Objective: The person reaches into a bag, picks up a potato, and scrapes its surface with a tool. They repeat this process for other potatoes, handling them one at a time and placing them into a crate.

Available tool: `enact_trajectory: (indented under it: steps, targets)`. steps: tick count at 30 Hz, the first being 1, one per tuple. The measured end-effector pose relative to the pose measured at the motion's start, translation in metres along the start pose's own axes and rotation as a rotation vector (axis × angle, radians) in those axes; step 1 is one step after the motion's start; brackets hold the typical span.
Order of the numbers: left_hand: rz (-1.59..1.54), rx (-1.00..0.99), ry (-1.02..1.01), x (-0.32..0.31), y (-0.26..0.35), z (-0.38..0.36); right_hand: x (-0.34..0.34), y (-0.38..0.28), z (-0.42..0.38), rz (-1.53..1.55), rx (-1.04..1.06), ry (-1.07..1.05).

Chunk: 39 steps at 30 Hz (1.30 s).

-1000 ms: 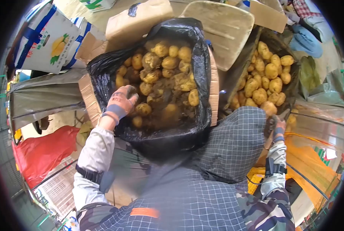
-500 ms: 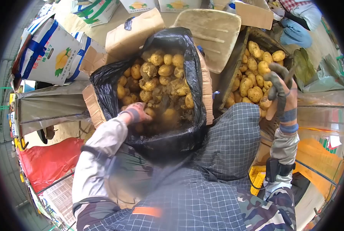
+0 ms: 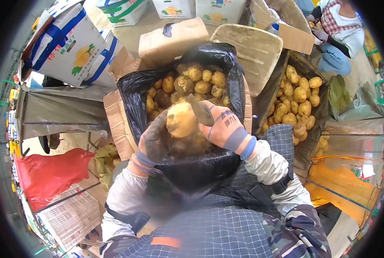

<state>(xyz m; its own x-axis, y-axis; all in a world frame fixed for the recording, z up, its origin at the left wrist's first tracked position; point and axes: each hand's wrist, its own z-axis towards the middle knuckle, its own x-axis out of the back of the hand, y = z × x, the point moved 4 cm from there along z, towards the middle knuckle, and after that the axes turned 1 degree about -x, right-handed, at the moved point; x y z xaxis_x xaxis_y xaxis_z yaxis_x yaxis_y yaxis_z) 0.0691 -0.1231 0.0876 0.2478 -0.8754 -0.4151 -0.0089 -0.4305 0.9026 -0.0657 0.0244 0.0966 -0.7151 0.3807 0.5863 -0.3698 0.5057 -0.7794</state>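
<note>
A large, dirt-marked potato (image 3: 181, 121) is between my hands, above a box lined with a black plastic bag (image 3: 136, 84). My left hand (image 3: 154, 139), in a dirty glove, is closed around its left side. From the right, my gloved right hand (image 3: 226, 124) presses its dark, soiled fingers against the potato, the fingers bent and blurred a little. Soil-covered potatoes (image 3: 195, 73) lie in the lined box beneath; my hands hide part of them.
To the right, a dark crate (image 3: 301, 148) holds cleaner potatoes (image 3: 301, 94). A scoop-like dirty board (image 3: 248, 53) lies behind. Printed cartons (image 3: 74, 49) stand at the left and back. Another person (image 3: 338, 38) crouches at the far right. Red plastic (image 3: 50, 174) hangs at left.
My right hand has come from over the right crate to the lined box. My left hand has risen from among the potatoes, and a potato is now held between them. The view has shifted.
</note>
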Motion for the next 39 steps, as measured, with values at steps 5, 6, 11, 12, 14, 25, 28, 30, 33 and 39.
enact_trajectory:
  steps: [5, 6, 11, 12, 14, 25, 28, 30, 33, 39]
  targets:
    - [-0.289, 0.191, 0.0, 0.003, -0.006, 0.013, -0.012, 0.006, 0.01, -0.021, 0.1, 0.084]
    - [-0.297, 0.191, -0.016, 0.002, -0.005, 0.014, -0.013, 0.003, 0.011, -0.106, 0.135, 0.069]
    - [-0.297, 0.179, -0.041, 0.004, -0.004, 0.019, -0.013, -0.005, 0.012, -0.298, 0.104, 0.005]
    - [-0.283, 0.159, -0.023, 0.004, -0.005, 0.021, -0.012, -0.008, 0.012, -0.329, 0.119, 0.018]
    - [-0.242, 0.136, 0.015, 0.005, -0.01, 0.024, -0.018, -0.015, 0.011, -0.447, 0.085, -0.063]
    - [-0.008, 0.089, 0.133, 0.005, -0.017, 0.037, -0.011, 0.03, 0.038, 0.564, -0.037, -0.082]
    - [0.205, 0.199, -0.04, 0.011, -0.012, 0.038, -0.004, 0.029, 0.039, 0.928, -0.172, -0.061]
    - [0.243, 0.215, -0.035, 0.016, -0.014, 0.039, 0.036, 0.046, 0.032, 1.132, -0.208, -0.087]
    - [0.586, 0.113, -0.024, 0.052, -0.047, 0.048, 0.112, 0.122, 0.012, 1.325, -0.089, 0.047]
    - [1.259, -0.092, 0.042, 0.047, -0.042, 0.11, 0.189, 0.33, -0.115, 0.884, -0.568, 0.581]
